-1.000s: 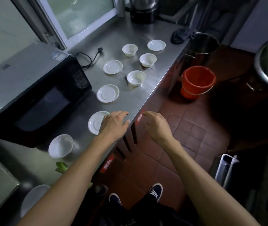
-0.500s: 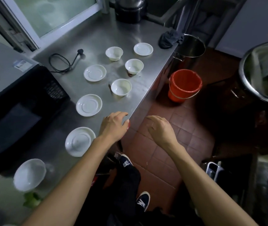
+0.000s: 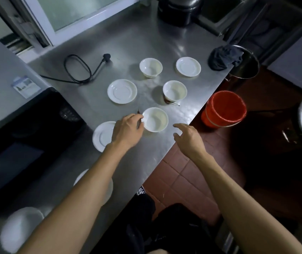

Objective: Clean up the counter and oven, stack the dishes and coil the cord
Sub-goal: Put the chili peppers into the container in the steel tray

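Gleaming round white bowl (image 3: 155, 119), steel counter (image 3: 128, 43)

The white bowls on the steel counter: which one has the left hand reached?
The nearest bowl, at the left hand's fingertips; the bowl behind it and the farthest bowl stand untouched. The right hand hovers open, holding nothing.

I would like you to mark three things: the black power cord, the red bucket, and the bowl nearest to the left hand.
black power cord (image 3: 87, 70): head view, on the right side of its loop.
red bucket (image 3: 220, 119): head view, on its outer wall.
nearest bowl (image 3: 155, 120): head view, on its inside bottom.
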`<state>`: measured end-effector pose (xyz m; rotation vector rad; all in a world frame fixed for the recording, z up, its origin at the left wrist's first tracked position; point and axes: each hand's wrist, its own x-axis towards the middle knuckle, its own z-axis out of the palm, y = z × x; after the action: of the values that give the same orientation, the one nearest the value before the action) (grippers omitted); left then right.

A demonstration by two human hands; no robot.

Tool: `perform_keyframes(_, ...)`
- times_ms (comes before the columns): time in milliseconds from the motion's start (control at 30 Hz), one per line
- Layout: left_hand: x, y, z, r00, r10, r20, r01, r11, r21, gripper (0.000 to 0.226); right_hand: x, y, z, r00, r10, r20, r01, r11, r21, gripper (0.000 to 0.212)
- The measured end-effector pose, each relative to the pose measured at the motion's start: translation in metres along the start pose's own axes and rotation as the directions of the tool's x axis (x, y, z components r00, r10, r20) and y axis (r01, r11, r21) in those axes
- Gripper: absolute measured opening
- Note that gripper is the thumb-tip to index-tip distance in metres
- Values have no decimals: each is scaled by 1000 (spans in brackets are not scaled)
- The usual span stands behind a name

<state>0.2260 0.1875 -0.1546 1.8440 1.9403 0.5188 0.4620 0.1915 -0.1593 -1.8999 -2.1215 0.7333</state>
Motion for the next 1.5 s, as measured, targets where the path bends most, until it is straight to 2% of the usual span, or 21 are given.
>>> perform_keyframes(167, 27, -20, 6, 999, -34, -1, 34, 999, 5, 27, 41, 1, 5, 999, -45, 30, 46, 998, -32, 40)
perform_keyframes(433, 65, -25, 35, 986, -142, 83, 138, 989, 52, 27, 107, 18, 21, 994, -80, 77, 80, 997, 12, 39)
perform_keyframes(700, 97, -21, 51, 968, -249, 41, 244, 965, 93, 26, 160, 33, 20, 980, -175, 91, 170, 984, 56, 38)
perform_keyframes(900, 111, -17, 59, 918, -395, 33, 386, 911, 146, 23, 185, 39, 19, 972, -225, 61, 225, 974, 15, 34)
perform_keyframes(1200, 123, -23, 67, 891, -451, 54, 443, 890, 111, 22, 204, 41, 40, 969, -235, 74, 244, 956, -165, 15)
perform_keyframes(1500, 127, -30, 65, 861, -507, 43, 499, 857, 127, 12, 213, 38, 48, 955, -283, 91, 293, 949, -119, 12)
